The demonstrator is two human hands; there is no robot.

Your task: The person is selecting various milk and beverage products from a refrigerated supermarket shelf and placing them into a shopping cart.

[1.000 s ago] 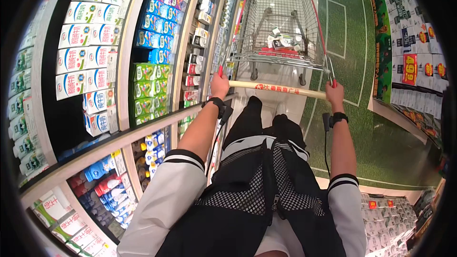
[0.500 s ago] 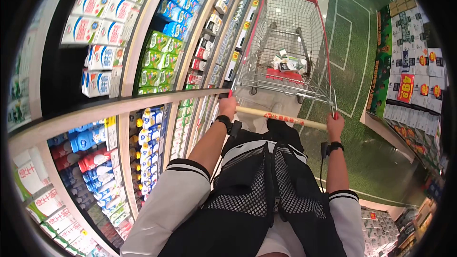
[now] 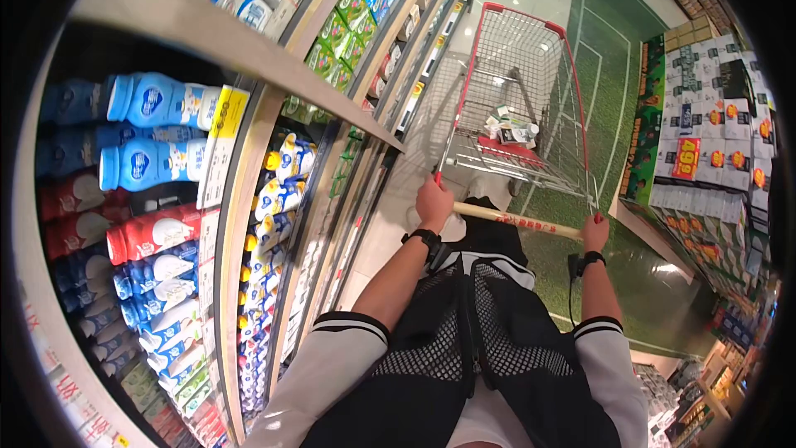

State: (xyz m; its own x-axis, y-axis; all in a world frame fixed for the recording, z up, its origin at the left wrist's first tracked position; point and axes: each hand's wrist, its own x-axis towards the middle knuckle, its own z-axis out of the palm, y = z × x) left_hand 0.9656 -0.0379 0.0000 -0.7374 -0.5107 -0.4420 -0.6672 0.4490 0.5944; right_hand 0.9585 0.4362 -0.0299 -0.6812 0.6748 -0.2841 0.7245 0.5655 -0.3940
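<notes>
Ahead of me stands a wire shopping cart (image 3: 531,41) with a red rim. Its pale handle bar (image 3: 518,217) carries red lettering. My left hand (image 3: 434,204) is wrapped round the handle's left end, and my right hand (image 3: 594,232) grips the right end. Inside the basket, several small white and green packages (image 3: 512,126) lie in a pile near a red panel (image 3: 507,152). What exactly the packages are is too small to tell. Both wrists wear black bands, with a cable hanging from the right one.
Refrigerated shelves on the left hold blue bottles (image 3: 157,164), red bottles (image 3: 157,232) and green cartons (image 3: 342,41), with a yellow price tag (image 3: 225,112). To the right rises a stack of boxes (image 3: 705,116) with a red price sign (image 3: 686,158). A green floor covering with white lines (image 3: 609,58) runs beside the cart.
The cart and both my hands have shifted slightly right and down in view. The left shelves look closer and the blue bottles larger. Both hands keep their hold on the handle.
</notes>
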